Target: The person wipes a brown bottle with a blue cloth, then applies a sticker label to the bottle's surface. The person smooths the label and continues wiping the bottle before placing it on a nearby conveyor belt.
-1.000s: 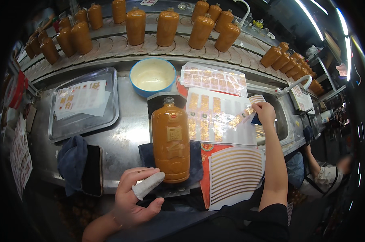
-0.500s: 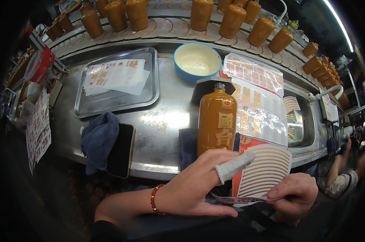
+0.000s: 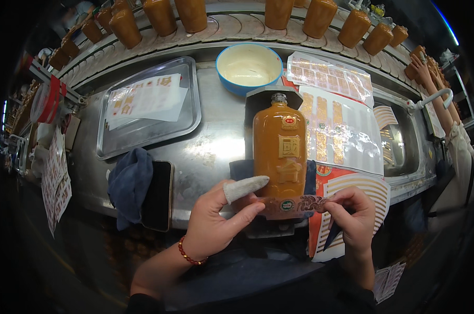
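A brown glazed bottle [image 3: 280, 133] with raised gold characters lies face up on a dark cradle [image 3: 256, 104]. Across its lower end runs a decorated label strip [image 3: 299, 205], pinkish with dark scrollwork and a green round mark. My left hand [image 3: 214, 217] holds the strip's left end between thumb and fingers; its index, in a white fabric finger cover [image 3: 246, 188], points along the bottle's side. The strip's right end is pinched between thumb and forefinger of my right hand [image 3: 356, 217]. A dark blue cloth [image 3: 241, 170] shows beside the bottle.
Left are a metal tray [image 3: 195, 115] with printed sheets, a bunched blue cloth [image 3: 128, 180] and a phone [image 3: 161, 196]. A blue-rimmed bowl [image 3: 249, 68] stands behind. Label sheets [image 3: 362, 141], a gold-striped sheet [image 3: 375, 196] and a sink [image 3: 404, 146] lie right. Bottles [image 3: 320, 18] line the conveyor.
My hands have brought the strip up and left, from over the striped sheet to the bottle's lower end. It now stretches between both hands. A person's arms at right now reach toward the bottles.
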Available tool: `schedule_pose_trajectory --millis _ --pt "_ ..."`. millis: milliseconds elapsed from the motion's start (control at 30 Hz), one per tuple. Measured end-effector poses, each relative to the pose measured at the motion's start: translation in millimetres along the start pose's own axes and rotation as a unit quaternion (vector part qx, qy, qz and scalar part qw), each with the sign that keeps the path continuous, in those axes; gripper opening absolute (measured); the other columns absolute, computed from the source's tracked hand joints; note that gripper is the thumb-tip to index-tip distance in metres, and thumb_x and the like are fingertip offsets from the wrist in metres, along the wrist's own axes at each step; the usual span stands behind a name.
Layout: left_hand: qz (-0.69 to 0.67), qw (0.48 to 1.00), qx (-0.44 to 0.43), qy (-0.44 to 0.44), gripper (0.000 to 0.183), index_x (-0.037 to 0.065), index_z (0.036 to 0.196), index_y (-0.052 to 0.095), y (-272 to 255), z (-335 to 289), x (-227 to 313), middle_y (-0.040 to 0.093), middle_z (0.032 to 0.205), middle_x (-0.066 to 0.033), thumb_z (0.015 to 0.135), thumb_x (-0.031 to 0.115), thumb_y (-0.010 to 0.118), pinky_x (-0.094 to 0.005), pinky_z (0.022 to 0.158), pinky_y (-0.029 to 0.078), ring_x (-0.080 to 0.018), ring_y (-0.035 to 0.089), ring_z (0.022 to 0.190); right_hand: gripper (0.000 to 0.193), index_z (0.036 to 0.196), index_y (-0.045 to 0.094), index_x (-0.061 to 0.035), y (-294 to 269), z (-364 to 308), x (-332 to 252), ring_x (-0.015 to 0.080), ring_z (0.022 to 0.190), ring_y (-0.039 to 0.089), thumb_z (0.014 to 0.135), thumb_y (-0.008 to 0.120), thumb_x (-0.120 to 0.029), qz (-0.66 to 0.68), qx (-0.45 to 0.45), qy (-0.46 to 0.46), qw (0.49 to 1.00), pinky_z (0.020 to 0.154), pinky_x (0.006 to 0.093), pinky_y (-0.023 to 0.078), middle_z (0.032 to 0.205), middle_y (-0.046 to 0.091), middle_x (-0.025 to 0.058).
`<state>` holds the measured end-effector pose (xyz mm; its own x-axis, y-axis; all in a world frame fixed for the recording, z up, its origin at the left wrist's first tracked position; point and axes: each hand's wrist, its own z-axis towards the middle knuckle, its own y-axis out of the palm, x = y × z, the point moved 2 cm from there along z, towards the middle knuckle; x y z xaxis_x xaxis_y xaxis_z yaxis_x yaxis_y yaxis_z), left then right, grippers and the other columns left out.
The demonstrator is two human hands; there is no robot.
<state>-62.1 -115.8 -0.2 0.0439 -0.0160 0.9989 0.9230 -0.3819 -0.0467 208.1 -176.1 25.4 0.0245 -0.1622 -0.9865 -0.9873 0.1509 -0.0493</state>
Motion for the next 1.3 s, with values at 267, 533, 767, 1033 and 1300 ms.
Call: schedule_pose_trajectory --millis 267,533,767,1033,1300 --pt "-0.029 0.999 0.033 -0.003 0.038 0.003 0.133 0.070 25 16 5 0.069 0.096 -0.0009 0.095 0.004 0.075 -0.0216 0.075 0.051 -0.0052 0.063 0.082 0.009 0.101 0.066 0.0020 -21 13 7 0.0094 0.080 0.070 0.095 0.071 0.002 0.032 -0.008 0.003 0.999 0.070 0.0204 0.052 0.090 0.076 0.0107" --pt "-0.008 0.999 0.040 0.013 0.042 0.003 0.136 0.068 35 19 8 0.068 0.097 0.0000 0.095 0.003 0.075 -0.0204 0.076 0.050 -0.0038 0.062 0.084 0.008 0.102 0.066 0.0017 -30 16 11 0.0093 0.081 0.070 0.095 0.072 0.001 0.030 -0.012 -0.007 0.999 0.070 0.0202 0.051 0.091 0.076 0.0106" --pt "-0.010 0.999 0.041 0.013 0.044 0.002 0.137 0.067 37 20 4 0.069 0.097 -0.0001 0.095 0.001 0.075 -0.0205 0.076 0.051 -0.0042 0.063 0.085 0.008 0.102 0.067 0.0021 -33 17 16 0.0113 0.084 0.072 0.095 0.072 0.000 0.030 -0.016 -0.011 0.999 0.073 0.0214 0.053 0.091 0.076 0.0105" --pt "-0.003 0.999 0.049 0.017 0.044 0.003 0.137 0.067 42 21 4 0.070 0.097 -0.0005 0.094 0.002 0.076 -0.0212 0.076 0.052 -0.0049 0.064 0.084 0.009 0.103 0.067 0.0026 -36 18 17 0.0113 0.084 0.072 0.096 0.072 -0.001 0.028 -0.020 -0.010 0.999 0.073 0.0214 0.053 0.092 0.076 0.0098" --pt "0.072 0.993 0.067 0.062 0.043 0.003 0.134 0.069 45 24 2 0.071 0.095 -0.0019 0.091 0.003 0.078 -0.0227 0.075 0.053 -0.0076 0.066 0.080 0.009 0.102 0.068 0.0020 -39 26 26 0.0100 0.084 0.071 0.096 0.072 -0.002 0.029 -0.018 -0.002 0.999 0.072 0.0202 0.052 0.093 0.075 0.0085"
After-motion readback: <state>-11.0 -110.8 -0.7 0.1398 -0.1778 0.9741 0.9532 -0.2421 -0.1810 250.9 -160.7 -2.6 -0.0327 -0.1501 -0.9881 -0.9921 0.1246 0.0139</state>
